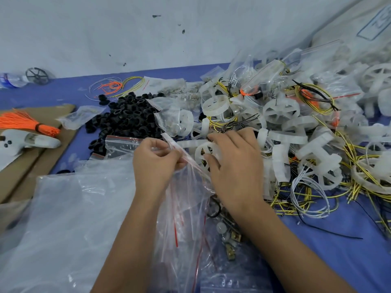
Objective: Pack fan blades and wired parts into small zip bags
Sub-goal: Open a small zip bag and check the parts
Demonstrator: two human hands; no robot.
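Blue tabletop (pixel 330 250) against a scuffed white wall (pixel 105 28), heaped with white fan blades (pixel 281 111) and yellow wires (pixel 294 199). Left hand (pixel 157 163) pinches the zip bag (pixel 186 199) mouth, fingers curled. Right hand (pixel 234 163) lies on the pile, fingers relaxed, thumb touching a fan blade (pixel 204 152) beside the bag.

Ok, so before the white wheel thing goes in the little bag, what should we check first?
1. Bag held: ok. The left hand pinches the zip bag near its red-striped top.
2. Bag mouth open: cannot tell; the plastic is crumpled by the fingers.
3. Fan blade grasped: cannot tell. The right hand lies over a white fan blade, thumb against it, but a firm hold does not show.
4. Wires free of the blade: cannot tell; the yellow wires lie tangled in the pile beside it.
5. Bag empty: cannot tell; several clear bags overlap there.
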